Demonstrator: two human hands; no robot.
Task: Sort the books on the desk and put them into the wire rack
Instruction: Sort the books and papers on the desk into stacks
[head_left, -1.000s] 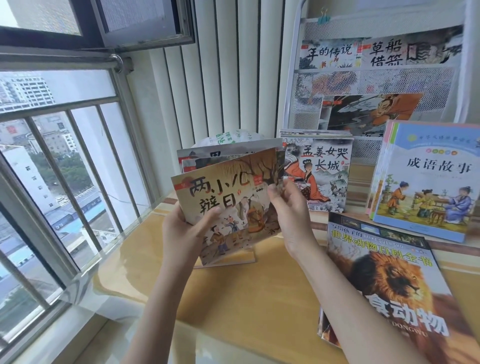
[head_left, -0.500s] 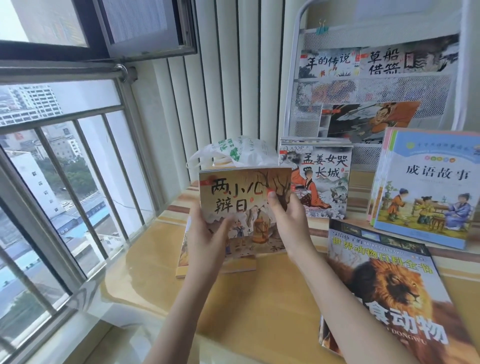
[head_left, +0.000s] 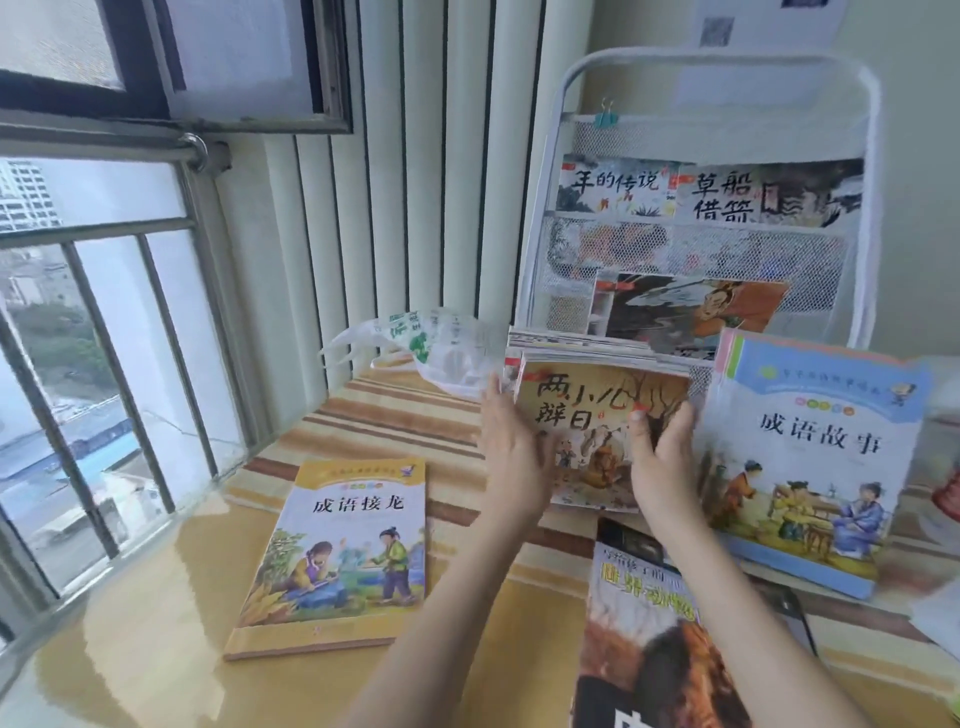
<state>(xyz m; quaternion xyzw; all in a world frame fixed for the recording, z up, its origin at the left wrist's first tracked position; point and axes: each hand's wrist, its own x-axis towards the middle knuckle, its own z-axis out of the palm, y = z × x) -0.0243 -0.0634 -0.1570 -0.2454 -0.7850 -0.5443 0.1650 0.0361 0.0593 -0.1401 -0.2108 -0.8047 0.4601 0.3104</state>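
Nearby, striped desk (head_left: 395, 410) beside window (head_left: 93, 332).

A crumpled white plastic bag with green print (head_left: 441, 348) lies on the striped mat (head_left: 395, 415) by the cream vertical blinds (head_left: 415, 171). A barred window (head_left: 93, 338) fills the left. A small teal binder clip (head_left: 605, 118) hangs above.
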